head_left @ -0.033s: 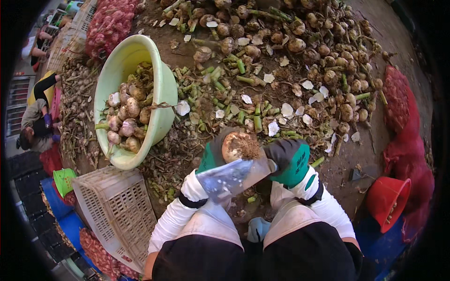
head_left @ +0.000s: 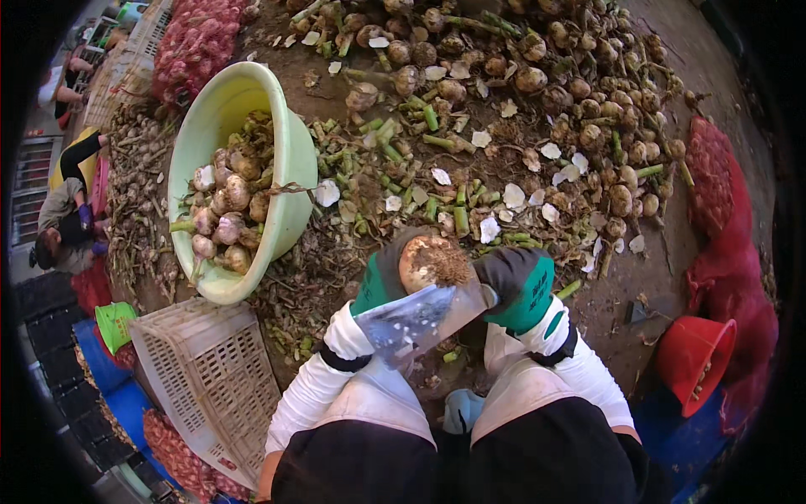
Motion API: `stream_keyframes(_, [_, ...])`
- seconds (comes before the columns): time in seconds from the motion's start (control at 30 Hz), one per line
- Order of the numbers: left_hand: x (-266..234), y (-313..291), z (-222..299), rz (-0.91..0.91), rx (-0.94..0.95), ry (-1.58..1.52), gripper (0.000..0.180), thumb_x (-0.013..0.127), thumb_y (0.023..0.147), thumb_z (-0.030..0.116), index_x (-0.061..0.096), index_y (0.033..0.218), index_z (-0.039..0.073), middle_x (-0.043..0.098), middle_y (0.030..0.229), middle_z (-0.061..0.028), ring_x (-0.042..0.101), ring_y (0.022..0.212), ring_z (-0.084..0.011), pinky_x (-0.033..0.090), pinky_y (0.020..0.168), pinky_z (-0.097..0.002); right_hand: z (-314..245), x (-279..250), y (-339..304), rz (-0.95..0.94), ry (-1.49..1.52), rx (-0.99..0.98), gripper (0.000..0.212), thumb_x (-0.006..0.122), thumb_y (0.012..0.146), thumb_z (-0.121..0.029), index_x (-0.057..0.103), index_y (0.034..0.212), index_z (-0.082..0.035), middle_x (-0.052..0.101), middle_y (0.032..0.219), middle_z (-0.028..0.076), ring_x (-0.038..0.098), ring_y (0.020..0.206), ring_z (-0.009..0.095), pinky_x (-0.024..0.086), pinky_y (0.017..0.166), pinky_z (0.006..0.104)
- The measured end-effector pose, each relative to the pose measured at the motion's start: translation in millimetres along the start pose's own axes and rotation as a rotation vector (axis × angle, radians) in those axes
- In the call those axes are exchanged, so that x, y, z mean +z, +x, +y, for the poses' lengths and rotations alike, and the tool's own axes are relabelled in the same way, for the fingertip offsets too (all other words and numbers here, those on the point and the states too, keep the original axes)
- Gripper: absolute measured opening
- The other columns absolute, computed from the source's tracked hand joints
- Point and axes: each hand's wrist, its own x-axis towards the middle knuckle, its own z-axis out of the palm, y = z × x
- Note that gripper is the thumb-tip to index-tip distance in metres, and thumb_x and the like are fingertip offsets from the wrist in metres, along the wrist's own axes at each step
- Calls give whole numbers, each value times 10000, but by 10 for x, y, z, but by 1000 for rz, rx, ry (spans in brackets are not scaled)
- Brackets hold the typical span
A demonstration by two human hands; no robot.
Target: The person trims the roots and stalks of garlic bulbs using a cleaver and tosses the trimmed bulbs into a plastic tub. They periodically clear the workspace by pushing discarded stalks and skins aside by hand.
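My left hand (head_left: 382,277) is closed round an onion bulb (head_left: 430,262) near my knees, roots up; my right hand (head_left: 516,281) grips the broad knife (head_left: 420,319). The bulb seems firm, its skin papery and slippery, so I hold its round body.

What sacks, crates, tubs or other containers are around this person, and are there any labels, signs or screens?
Red mesh sacks: right edge, bulging, full.
More red mesh sacks: top left, piled.
Pale green plastic basin: left of centre, round, holding trimmed bulbs.
White lattice crate: lower left, rectangular.
Red bucket: lower right, tipped.
Small green bucket: far left.
No labels, signs or screens show.
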Motion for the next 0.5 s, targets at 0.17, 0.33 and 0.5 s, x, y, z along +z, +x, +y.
stream_keyframes(0.17, [146, 101, 16, -112, -41, -862, 473, 621, 809, 171, 486, 1224, -11, 593, 1159, -144, 600, 1030, -237, 483, 874, -350, 155, 133, -127, 3, 17, 50, 486, 763, 466, -401, 604, 849, -147, 586, 776, 63, 579, 675, 281, 394, 577, 412])
stream_keyframes(0.33, [268, 202, 34, -225, -95, -1715, 450, 546, 886, 105, 414, 1292, -39, 550, 1234, -152, 560, 1102, -230, 465, 920, -360, 671, 466, -317, 245, 331, 357, 98, 644, 743, -108, 559, 704, -80, 551, 628, 27, 537, 546, 193, 399, 500, 337])
stream_keyframes(0.5, [-94, 722, 267, 191, 53, -268, 727, 797, 649, 205, 443, 1259, 27, 573, 1114, -120, 573, 978, -236, 466, 883, -387, 455, -181, -135, 185, 1293, 915, 157, 664, 781, -43, 649, 918, 32, 678, 860, 97, 642, 736, 126, 512, 636, 233])
